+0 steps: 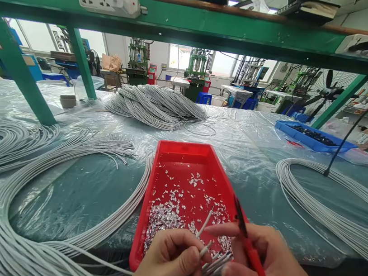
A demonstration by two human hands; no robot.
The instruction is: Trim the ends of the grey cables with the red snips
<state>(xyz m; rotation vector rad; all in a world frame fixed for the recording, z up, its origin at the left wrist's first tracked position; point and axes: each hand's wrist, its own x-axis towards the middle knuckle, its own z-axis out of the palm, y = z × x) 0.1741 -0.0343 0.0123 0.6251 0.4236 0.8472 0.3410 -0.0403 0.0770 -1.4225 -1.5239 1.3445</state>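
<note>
Left hand [171,262]: thumb and fingers pinched on grey cable ends [215,266], which splay to the right over the near part of the red tray [185,148]. Right hand [278,261]: grasping a red-handled tool [257,266], dark tip pointing far; its index finger extends toward the cable ends. Foil scraps [164,219] lie in the tray, densest at near left. To the left, a looped cable bundle [4,218]; to the right, a cable coil [318,207]; farther off, a cable heap [156,106] and, at far right, a blue tray [316,144] of small black parts [312,134].
</note>
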